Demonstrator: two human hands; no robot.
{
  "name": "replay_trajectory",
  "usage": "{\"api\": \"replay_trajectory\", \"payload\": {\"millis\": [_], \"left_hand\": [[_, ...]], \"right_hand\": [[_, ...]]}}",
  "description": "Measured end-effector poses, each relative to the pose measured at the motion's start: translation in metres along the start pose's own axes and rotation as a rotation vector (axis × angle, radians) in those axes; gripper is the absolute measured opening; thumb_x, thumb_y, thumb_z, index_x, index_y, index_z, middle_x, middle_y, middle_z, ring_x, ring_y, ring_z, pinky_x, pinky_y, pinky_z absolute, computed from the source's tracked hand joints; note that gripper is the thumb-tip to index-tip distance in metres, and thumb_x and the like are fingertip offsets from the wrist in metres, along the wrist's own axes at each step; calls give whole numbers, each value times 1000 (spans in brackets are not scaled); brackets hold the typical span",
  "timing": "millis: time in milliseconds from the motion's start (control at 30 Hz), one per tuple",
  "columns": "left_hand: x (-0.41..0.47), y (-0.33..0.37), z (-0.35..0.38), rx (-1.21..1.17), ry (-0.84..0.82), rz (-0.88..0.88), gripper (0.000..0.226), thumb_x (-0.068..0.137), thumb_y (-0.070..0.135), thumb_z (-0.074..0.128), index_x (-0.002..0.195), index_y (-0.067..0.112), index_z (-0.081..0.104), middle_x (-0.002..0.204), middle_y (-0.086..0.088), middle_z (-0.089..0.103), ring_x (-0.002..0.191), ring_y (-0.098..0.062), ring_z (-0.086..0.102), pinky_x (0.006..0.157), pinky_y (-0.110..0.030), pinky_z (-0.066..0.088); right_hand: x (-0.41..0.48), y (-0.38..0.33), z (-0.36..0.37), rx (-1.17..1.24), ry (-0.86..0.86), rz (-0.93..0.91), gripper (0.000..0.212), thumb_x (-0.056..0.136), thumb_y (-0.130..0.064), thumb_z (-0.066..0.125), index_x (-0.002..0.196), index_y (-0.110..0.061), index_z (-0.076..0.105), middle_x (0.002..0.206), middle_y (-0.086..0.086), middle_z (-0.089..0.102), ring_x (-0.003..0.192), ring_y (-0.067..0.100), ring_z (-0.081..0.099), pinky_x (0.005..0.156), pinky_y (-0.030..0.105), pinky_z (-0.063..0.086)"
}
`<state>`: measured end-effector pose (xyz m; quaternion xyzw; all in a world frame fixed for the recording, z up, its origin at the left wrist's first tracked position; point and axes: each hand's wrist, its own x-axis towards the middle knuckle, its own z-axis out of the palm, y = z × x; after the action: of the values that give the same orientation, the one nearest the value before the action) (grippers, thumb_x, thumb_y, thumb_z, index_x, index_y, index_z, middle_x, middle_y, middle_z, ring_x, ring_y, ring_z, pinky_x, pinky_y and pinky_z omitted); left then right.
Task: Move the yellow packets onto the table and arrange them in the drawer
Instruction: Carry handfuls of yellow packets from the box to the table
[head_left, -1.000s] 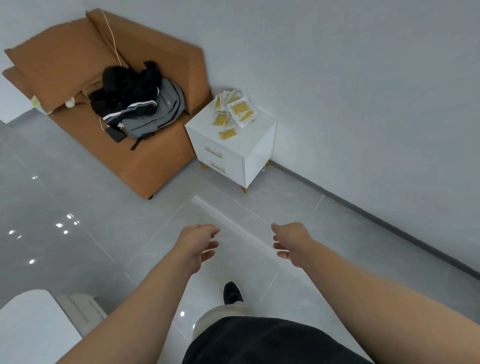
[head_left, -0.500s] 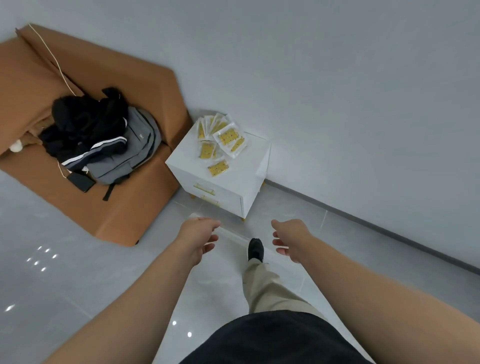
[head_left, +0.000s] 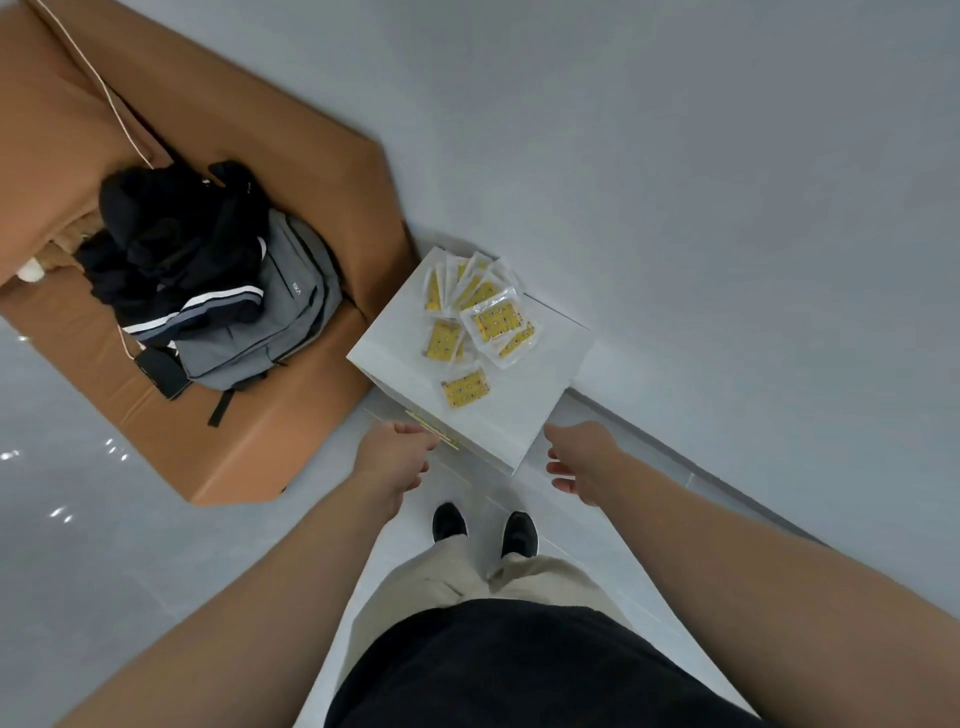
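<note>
Several yellow packets (head_left: 480, 319) in clear wrappers lie on top of a small white bedside table (head_left: 524, 395), most heaped at its far side and one (head_left: 466, 387) lying alone nearer me. The table's drawers face me, shut, with a gold handle (head_left: 434, 429) showing at the front edge. My left hand (head_left: 395, 457) hovers just before that handle, fingers loosely curled, holding nothing. My right hand (head_left: 582, 460) hangs by the table's near right corner, relaxed and empty.
A brown sofa (head_left: 249, 415) stands left of the table with a grey backpack (head_left: 270, 312) and black clothing (head_left: 171, 244) on it. A grey wall runs behind and to the right. My two black shoes (head_left: 483, 527) stand on the glossy tiled floor.
I have walked up to the white table, which now lies directly under my hands. Both hands stay empty, and the left one has come close to the drawer handle.
</note>
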<state>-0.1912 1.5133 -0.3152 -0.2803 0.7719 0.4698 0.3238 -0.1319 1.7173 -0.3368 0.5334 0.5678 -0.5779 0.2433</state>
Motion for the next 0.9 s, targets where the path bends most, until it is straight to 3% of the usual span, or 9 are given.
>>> {"api": "replay_trajectory", "payload": {"millis": [133,300,367,500,600,733,900], "left_hand": [[47,22,11,31,-21,-17,20,90,12,71,103,11,57,93,-8,60,80,-22,56,64,-31,47],[111,38,25,133,-63,-25,28,86,17,74,107,13,56,111,-13,64,87,-23,59,84,-39,53],[130,45,28,217,-79,-29,32,86,18,75,111,12,55,113,-12,62,89,-23,57,83,-36,51],[166,61,34,378,-79,-4,44,85,22,76,122,11,55,121,-8,57,91,-21,54,76,-30,45],[195,72,40,484,-76,2,54,82,27,79,126,11,52,130,-10,54,94,-22,54,74,-32,47],[240,76,61,652,-55,36,72,78,36,83,136,12,46,137,-11,46,120,-31,55,96,-42,51],[298,66,95,875,-39,134,93,77,46,82,148,14,32,152,-10,30,137,-32,34,103,-47,43]], "right_hand": [[30,-33,9,-9,3,39,20,101,-25,57,107,-6,57,90,8,56,71,19,55,61,32,48],[65,-67,20,-25,55,103,24,101,-28,57,111,-6,58,87,6,55,70,19,55,65,34,51],[76,-78,23,-11,67,148,23,101,-28,57,109,-7,56,90,5,55,73,19,56,75,37,53],[105,-104,32,-22,80,185,34,100,-33,59,119,-5,57,104,8,58,80,20,60,79,39,57],[128,-122,41,-12,78,220,34,100,-35,61,115,-5,57,98,7,57,86,23,61,80,39,58],[167,-141,53,0,43,271,31,98,-38,64,103,-9,54,97,4,56,95,25,61,89,40,58],[225,-152,75,15,-13,368,68,85,-55,75,131,-10,53,123,8,53,112,30,58,94,44,58]]}}
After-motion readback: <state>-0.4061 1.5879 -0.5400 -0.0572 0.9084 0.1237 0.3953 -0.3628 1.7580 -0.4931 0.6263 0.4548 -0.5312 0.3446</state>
